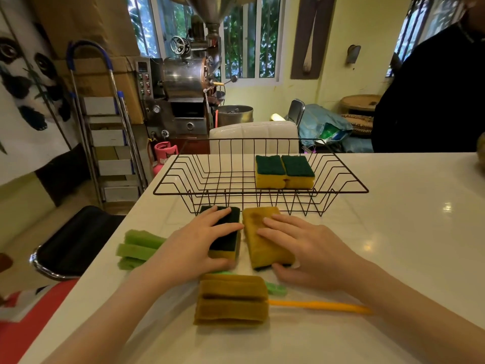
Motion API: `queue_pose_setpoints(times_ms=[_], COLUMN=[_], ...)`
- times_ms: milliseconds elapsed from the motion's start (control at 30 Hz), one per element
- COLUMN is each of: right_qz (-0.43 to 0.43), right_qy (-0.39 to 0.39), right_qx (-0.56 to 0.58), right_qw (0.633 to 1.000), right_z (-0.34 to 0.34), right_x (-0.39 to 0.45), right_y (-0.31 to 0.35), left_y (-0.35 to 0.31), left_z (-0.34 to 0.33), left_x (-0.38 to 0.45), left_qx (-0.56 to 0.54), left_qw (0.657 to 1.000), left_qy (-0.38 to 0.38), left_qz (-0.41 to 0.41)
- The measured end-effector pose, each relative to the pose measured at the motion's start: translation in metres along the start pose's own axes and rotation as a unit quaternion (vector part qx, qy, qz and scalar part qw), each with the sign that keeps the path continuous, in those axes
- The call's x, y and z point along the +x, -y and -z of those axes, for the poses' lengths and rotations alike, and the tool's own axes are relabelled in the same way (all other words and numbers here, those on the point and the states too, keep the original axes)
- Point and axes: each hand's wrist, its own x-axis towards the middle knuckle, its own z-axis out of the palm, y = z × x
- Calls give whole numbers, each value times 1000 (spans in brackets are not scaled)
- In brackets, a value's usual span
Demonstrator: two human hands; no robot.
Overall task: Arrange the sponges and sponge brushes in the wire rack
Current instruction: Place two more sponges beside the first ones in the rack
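A black wire rack (183, 191) stands on the white table, with two yellow sponges, green pad up, side by side in its right part (284, 170). In front of the rack my left hand (199, 243) grips a sponge lying green side up (227, 232). My right hand (307, 248) grips a sponge lying yellow side up (262, 243). Nearer to me lie two yellow sponges stacked together (231, 300). A sponge brush with an orange handle (322, 306) and one with a green handle (275, 288) lie beside them. Green sponge strips (139, 249) lie at the left.
The white table (393, 232) ends at its left edge, with a black stool (76, 240) beside it. A person in dark clothes (430, 95) stands at the far right behind the table. A white chair back (253, 136) is behind the rack.
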Motion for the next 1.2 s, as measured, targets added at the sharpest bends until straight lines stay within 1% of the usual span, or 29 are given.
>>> queue_pose_setpoints(times_ms=[67, 100, 133, 167, 200, 233, 267, 333, 367, 400, 433, 600, 633, 667, 700, 733, 833, 867, 900, 967, 1033, 1100, 1200], right_qz=[28, 24, 5, -34, -87, -144, -195, -256, -280, -307, -337, -472, -487, -496, -498, -488, -413, -395, -385, -370, -344, -300, -234], right_qy=[-60, -92, -123, -153, -178, -193, -199, -190, -176, -158, -136, -18, 4, 16, 15, 1, -55, -59, -63, -84, -97, -68, -6], right_qx=[17, 48, 91, 151, 220, 296, 374, 510, 560, 586, 593, 563, 552, 534, 506, 470, 344, 299, 266, 254, 286, 284, 229], right_qw=[998, 994, 988, 976, 955, 924, 885, 799, 760, 733, 718, 678, 677, 684, 704, 735, 842, 867, 882, 890, 889, 908, 945], right_z=[0, 1, 3, 6, 9, 12, 14, 19, 21, 23, 24, 20, 20, 20, 18, 17, 7, 4, 2, 2, 6, 11, 18], right_x=[-2, -2, -2, -1, -1, -1, 0, 2, 4, 6, 7, 10, 11, 11, 11, 10, 5, 3, 2, 1, 1, 0, -1], right_y=[-4, -5, -6, -5, -5, -6, -6, -9, -10, -11, -12, -13, -13, -14, -15, -16, -19, -19, -19, -19, -18, -13, 5], left_y=[0, 0, 0, 1, 1, 1, 1, 1, 2, 1, 1, -2, -2, -2, -2, -2, -2, -2, -2, -2, -2, -2, 0], left_z=[-1, -2, -2, -2, -2, -2, -2, -2, -2, -2, -2, 1, 1, 0, 0, -1, -1, -1, -2, -3, -3, -2, 0], left_x=[-1, -2, -2, -2, -2, -2, -2, -2, -2, -2, -1, -1, -1, -1, -2, -2, -3, -3, -3, -3, -4, -5, -4], left_qx=[10, 15, 19, 20, 18, 16, 14, 10, 10, 14, 17, 18, 17, 15, 14, 12, 6, 2, -1, -7, -20, -36, -82], left_qw=[1000, 1000, 1000, 1000, 1000, 1000, 1000, 1000, 1000, 1000, 1000, 1000, 1000, 1000, 1000, 1000, 1000, 1000, 1000, 1000, 999, 999, 996], left_qy=[-2, -2, -4, -5, -5, -5, -4, -10, -13, -14, -16, -9, -6, -5, -5, -7, -7, -9, -13, -22, -29, -31, -43], left_qz=[-2, -3, -4, -5, -7, -8, -10, -13, -14, -15, -15, -7, -5, -5, -6, -7, -5, -6, -7, -11, -15, -18, -7])
